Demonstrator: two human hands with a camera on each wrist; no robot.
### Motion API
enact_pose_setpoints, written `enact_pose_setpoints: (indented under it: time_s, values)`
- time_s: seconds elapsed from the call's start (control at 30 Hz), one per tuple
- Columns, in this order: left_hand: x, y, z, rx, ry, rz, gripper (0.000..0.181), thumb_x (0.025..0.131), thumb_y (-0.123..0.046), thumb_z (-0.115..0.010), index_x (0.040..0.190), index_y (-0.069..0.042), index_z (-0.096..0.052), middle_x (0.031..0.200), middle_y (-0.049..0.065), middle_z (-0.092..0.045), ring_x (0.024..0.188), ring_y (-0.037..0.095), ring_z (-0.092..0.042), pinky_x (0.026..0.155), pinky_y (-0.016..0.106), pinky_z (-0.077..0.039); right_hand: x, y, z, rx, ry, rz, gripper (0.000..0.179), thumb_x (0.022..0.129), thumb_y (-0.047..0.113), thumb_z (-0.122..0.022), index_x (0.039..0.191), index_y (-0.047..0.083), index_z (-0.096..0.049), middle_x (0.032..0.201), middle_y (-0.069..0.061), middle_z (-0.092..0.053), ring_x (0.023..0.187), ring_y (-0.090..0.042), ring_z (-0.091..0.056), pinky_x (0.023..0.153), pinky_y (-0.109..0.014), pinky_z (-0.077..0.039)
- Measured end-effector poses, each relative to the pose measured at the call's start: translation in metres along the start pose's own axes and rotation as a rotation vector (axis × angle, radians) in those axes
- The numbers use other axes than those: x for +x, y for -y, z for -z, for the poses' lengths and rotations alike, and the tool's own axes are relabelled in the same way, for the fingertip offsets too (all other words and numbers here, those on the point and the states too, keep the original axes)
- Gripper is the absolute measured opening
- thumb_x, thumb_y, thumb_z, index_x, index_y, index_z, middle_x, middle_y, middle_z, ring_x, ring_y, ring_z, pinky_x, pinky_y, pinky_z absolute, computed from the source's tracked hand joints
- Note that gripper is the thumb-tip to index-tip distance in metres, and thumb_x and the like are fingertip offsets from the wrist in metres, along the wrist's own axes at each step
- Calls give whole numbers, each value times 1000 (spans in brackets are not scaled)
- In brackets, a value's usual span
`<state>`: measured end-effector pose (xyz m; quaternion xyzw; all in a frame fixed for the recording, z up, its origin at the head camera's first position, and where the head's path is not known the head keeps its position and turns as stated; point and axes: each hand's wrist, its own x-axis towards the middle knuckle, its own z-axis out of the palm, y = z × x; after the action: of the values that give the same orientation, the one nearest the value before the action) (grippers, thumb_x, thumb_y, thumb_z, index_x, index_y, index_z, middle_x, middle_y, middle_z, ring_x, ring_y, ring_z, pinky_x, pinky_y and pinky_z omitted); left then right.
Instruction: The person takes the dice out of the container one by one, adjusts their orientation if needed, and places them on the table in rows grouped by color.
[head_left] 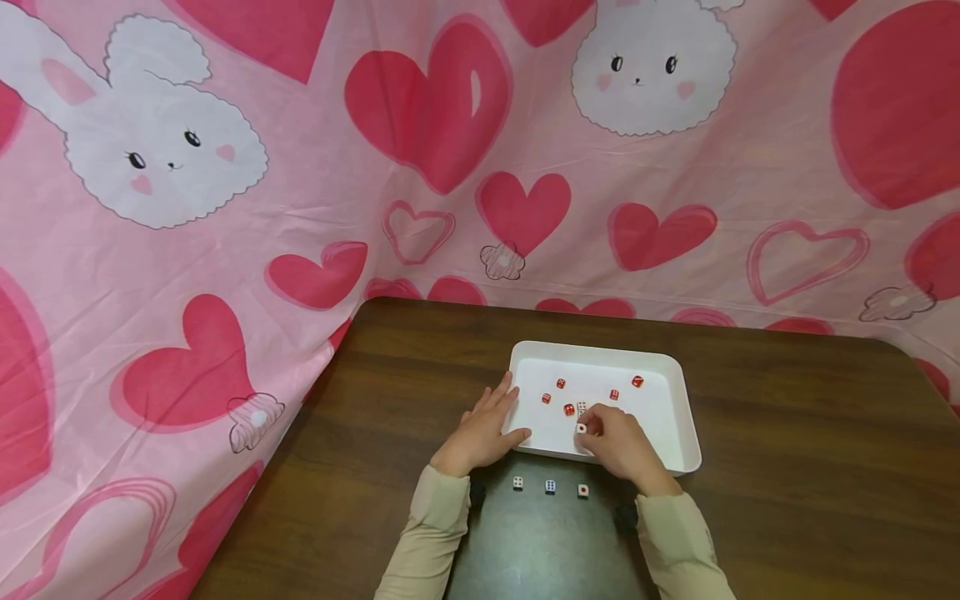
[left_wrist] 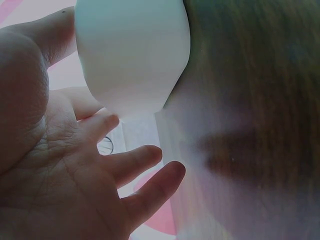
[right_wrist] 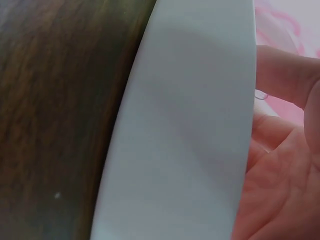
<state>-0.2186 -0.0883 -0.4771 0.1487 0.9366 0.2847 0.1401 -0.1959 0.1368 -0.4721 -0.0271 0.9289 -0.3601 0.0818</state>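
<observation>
A white tray (head_left: 678, 400) lies on the table, holding several red dice (head_left: 569, 409) and a white die (head_left: 582, 407). Over its front part my right hand (head_left: 622, 440) pinches another white die (head_left: 581, 428), whose red single dot faces up. My left hand (head_left: 480, 429) rests at the tray's left front corner with fingers extended along the outside. The left wrist view shows the tray wall (left_wrist: 135, 55) between thumb and fingers (left_wrist: 150, 197). In the right wrist view, the tray wall (right_wrist: 180, 120) hides the right fingertips and the die.
Three white dice stand in a spaced row before the tray: a left die (head_left: 517, 482), a middle die (head_left: 551, 487) and a right die (head_left: 582, 491) with a red dot. The brown wooden table (head_left: 810, 433) meets a pink heart-patterned cloth (head_left: 315, 208) behind and at left.
</observation>
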Motion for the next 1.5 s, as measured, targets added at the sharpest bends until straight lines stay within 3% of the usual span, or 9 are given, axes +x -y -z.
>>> enact_pose_setpoints:
  time_s: [0.67, 1.5]
  values:
    - [-2, 2, 0, -7, -4, -15, 73, 91, -40, -62, 152, -13, -32, 164, -3, -8, 149, 35, -15, 112, 66, -20, -13, -3, 6, 128, -33, -23, 19, 84, 14, -72, 98, 4, -66, 80, -4, -62, 73, -17, -52, 64, -28, -43]
    - [-3, 0, 2, -21, 9, -14, 73, 91, -40, -62, 152, -12, -32, 164, -2, -8, 150, 35, -14, 111, 67, -18, -34, -4, 18, 162, -110, 36, 16, 84, 15, -72, 96, 6, -64, 78, -2, -61, 72, -15, -49, 63, -24, -40]
